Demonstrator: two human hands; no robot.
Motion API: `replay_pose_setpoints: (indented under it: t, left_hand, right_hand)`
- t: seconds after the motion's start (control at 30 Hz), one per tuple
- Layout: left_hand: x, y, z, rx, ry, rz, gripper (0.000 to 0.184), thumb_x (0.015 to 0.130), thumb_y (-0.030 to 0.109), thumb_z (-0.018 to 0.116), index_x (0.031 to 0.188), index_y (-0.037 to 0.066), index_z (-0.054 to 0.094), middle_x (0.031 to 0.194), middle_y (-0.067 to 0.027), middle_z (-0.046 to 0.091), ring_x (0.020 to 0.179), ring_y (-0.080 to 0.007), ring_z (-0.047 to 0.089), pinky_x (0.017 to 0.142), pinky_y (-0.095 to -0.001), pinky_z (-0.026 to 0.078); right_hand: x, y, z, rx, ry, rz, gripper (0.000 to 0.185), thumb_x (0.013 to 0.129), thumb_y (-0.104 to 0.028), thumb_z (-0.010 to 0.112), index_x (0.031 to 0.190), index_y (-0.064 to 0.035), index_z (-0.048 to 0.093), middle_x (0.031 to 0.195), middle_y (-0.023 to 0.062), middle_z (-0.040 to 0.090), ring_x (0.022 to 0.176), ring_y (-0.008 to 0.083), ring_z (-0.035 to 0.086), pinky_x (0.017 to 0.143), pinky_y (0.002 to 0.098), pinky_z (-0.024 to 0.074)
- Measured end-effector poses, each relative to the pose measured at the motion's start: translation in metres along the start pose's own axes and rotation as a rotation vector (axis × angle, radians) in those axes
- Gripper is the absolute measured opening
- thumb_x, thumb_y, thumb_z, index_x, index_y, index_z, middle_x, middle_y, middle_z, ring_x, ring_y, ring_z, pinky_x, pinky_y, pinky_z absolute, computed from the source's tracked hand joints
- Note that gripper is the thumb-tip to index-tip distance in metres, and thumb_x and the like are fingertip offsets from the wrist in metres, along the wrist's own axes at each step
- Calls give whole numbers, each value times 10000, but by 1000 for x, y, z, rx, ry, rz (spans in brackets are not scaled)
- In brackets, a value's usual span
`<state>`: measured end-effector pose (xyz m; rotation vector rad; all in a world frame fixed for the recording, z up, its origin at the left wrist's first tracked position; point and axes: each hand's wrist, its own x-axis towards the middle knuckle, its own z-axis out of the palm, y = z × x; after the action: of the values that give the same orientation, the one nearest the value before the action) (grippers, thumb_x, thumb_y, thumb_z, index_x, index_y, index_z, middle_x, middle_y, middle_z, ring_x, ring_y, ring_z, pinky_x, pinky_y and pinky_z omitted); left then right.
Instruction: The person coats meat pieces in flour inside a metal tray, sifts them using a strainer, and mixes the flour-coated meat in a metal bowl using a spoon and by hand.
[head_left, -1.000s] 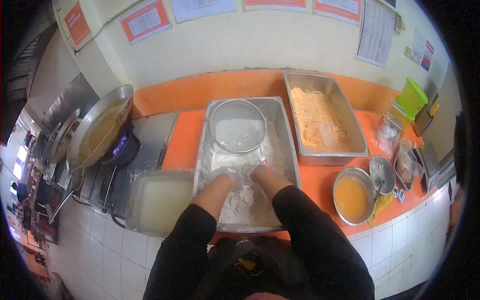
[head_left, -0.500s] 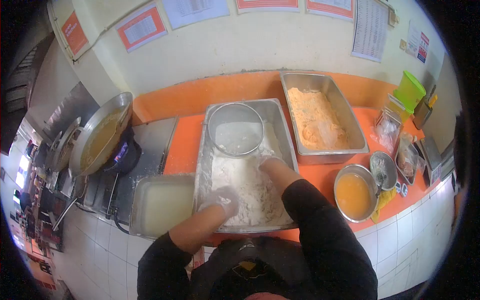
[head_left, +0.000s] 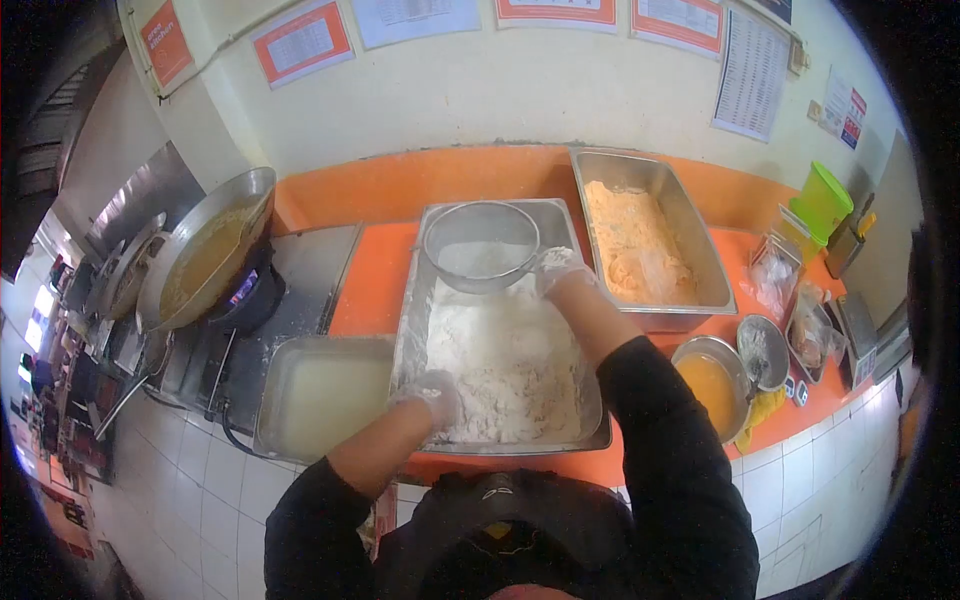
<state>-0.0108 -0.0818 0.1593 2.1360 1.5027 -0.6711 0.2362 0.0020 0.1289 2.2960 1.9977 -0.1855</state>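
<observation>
A metal tray holds white flour, lumpy toward the near side. Across the tray's far end is a round wire sieve. My right hand, in a clear floury glove, grips the sieve's right rim, and the ring looks slightly tilted. Low at the tray's left side is my left hand, also gloved and dusted with flour. It is close over the flour, and its fingers are hidden from view.
Left of the tray stands a pan of pale liquid, with a wok of oil on a burner beyond. A deep tray of orange coating sits at the back right. A bowl of orange liquid and a smaller metal bowl are at the right.
My right hand has left the flour and moved up and right to the sieve's rim. The sieve now looks tilted. My left hand has shifted slightly toward the tray's left side.
</observation>
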Motion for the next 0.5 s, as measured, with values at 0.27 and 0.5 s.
replay_pose_setpoints:
  t: [0.27, 0.5]
  left_hand:
    - [108, -8, 86, 157, 210, 261, 329, 708, 249, 561, 963, 45, 594, 955, -145, 585, 879, -278, 560, 760, -446, 448]
    - [133, 2, 100, -17, 331, 244, 333, 711, 255, 557, 969, 47, 592, 960, -144, 584, 880, -276, 559, 763, -440, 446]
  right_hand:
    - [-1, -26, 49, 46, 335, -570, 266, 830, -145, 423, 1053, -78, 551, 1064, 73, 547, 1000, 199, 510, 829, 315, 419]
    - [15, -69, 99, -10, -16, -513, 269, 825, -154, 426, 1051, -80, 552, 1062, 74, 548, 996, 201, 511, 830, 318, 418]
